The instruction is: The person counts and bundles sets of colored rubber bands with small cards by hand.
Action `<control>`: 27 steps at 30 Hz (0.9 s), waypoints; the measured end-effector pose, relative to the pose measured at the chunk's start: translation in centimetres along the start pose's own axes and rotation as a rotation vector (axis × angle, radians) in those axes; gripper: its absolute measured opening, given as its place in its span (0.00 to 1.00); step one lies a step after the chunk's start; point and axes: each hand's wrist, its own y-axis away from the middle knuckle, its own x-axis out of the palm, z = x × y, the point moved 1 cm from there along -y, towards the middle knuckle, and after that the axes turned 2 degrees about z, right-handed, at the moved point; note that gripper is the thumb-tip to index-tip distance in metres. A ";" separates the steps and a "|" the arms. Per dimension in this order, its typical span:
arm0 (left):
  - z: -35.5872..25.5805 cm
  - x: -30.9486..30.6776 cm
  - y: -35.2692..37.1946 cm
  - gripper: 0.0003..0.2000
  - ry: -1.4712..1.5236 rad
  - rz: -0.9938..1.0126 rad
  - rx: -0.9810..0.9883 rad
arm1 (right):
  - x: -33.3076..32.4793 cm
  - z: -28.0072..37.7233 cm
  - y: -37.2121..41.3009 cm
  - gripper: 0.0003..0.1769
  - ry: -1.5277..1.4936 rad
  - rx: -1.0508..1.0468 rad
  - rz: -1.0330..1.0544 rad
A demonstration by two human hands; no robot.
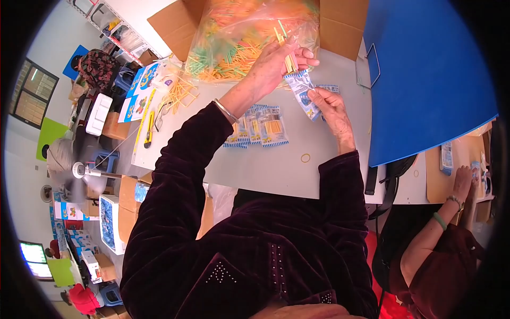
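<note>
My left hand (272, 66) is closed around a small bundle of thin coloured sticks (290, 63), mostly yellow with some pink. Their lower ends meet the top of a blue-and-white printed plastic packet (301, 91). Pinched in my right hand (331, 109) is that packet, held tilted above the table. Another blue-and-white packet (330, 88) shows partly behind my right fingers. Several filled clear-fronted packets (272, 126) lie overlapping on the table below my left wrist. Beyond my hands, a big clear bag (234, 50) of loose orange, yellow and green sticks sits in an opened cardboard box (340, 26).
Loose sticks (181, 91), glasses (161, 118) and a yellow cutter (149, 130) lie at the table's left. A rubber band (305, 158) rests near the front edge. At right stands a blue panel (425, 80), with a co-worker's hand (463, 182) beyond it.
</note>
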 end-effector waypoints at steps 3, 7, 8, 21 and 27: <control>0.1 0.1 0.4 0.16 -0.033 0.052 -0.016 | 0.2 0.1 0.1 0.13 -0.038 -0.022 0.000; 0.6 0.0 0.8 0.18 -0.112 0.079 -0.013 | 0.1 0.0 0.1 0.13 -0.085 -0.010 0.004; 0.6 0.2 1.1 0.19 -0.141 0.075 -0.019 | 0.0 -0.2 0.0 0.13 -0.058 -0.038 0.015; 1.2 -0.6 2.4 0.19 -0.373 0.119 -0.002 | -0.1 -0.2 0.0 0.14 -0.006 -0.094 0.033; 0.9 -1.0 1.9 0.23 -0.698 0.166 0.048 | 0.2 -0.5 0.0 0.13 -0.111 -0.004 -0.037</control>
